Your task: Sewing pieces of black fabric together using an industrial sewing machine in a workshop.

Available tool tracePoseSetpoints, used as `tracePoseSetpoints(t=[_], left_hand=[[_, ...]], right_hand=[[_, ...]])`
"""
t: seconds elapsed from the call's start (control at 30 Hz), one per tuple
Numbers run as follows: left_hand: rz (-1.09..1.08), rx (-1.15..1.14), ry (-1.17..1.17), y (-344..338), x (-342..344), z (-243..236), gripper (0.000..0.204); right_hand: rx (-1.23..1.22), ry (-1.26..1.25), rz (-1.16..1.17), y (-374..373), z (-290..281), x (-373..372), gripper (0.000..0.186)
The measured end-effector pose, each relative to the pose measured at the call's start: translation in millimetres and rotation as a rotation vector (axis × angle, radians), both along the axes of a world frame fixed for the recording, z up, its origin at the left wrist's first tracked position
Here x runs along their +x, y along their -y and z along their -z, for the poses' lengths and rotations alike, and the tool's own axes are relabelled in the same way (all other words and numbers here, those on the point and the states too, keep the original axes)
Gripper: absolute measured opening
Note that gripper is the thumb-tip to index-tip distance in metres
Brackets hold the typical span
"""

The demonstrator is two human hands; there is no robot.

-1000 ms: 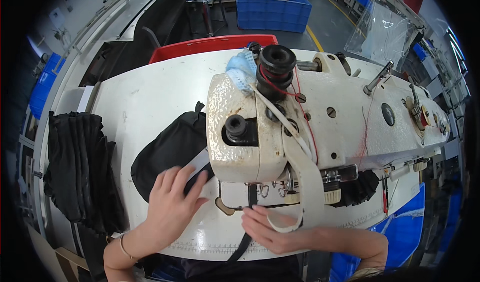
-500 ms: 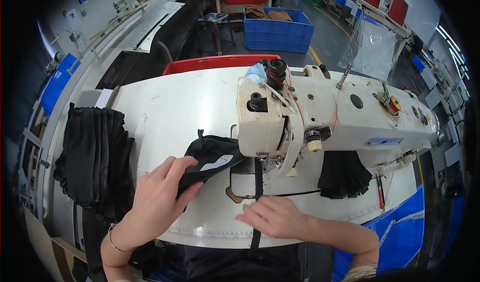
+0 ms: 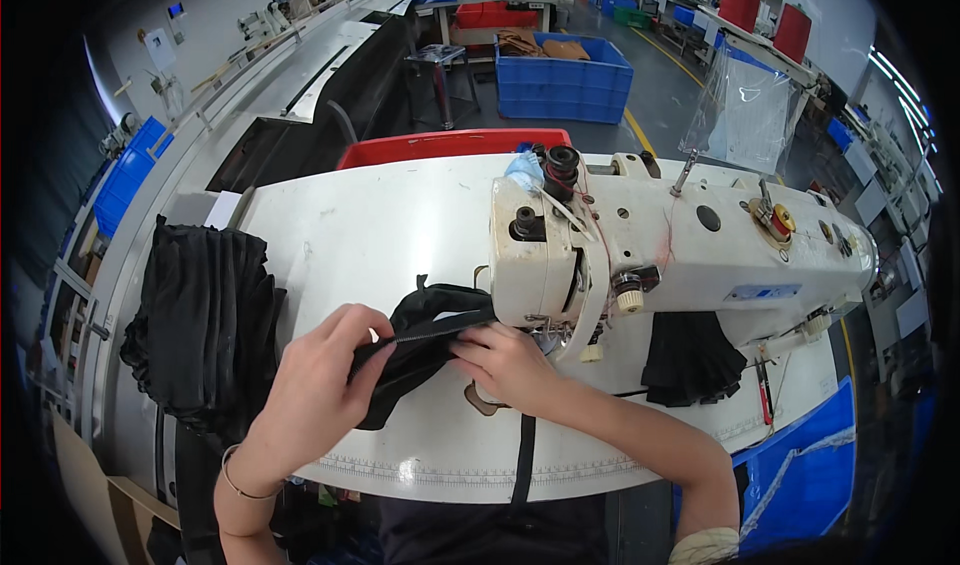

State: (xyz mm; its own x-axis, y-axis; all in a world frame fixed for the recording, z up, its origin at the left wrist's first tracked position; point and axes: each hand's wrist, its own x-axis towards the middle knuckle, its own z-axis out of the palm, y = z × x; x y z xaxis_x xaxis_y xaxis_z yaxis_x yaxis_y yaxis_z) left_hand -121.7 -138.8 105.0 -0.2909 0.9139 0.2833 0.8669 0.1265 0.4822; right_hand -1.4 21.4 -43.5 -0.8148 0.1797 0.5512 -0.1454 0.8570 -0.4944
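Left hand (image 3: 325, 385) pinches black cloth (image 3: 405, 380); right hand (image 3: 515, 367) touches its right end, grip unclear. Uneven pull could skew it at the sewing machine (image 3: 640, 240).

Left hand (image 3: 335, 380) pinched black fabric piece (image 3: 412, 367) along edge; right hand (image 3: 508, 367) gripped same piece beside sewing machine (image 3: 680, 250). Black fabric stack (image 3: 205, 325) lay farther left.

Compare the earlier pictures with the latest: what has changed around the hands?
The right hand moved forward and left, from the black strap to the black fabric piece. The left hand now pinches that piece's raised edge, and its pale patch is mostly covered. The black stack and sewing machine stayed put.
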Motion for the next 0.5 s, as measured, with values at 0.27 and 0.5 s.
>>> tracePoseSetpoints(t=[0.27, 0.5], left_hand=[[-0.046, 0.131, -0.489, -38, -35, 28, 0.019], [0.231, -0.026, -0.089, -4, 28, 97, 0.043]], right_hand=[[0.115, -0.128, -0.19, 32, -21, 25, 0.023], [-0.741, 0.325, -0.046, 31, -30, 51, 0.022]])
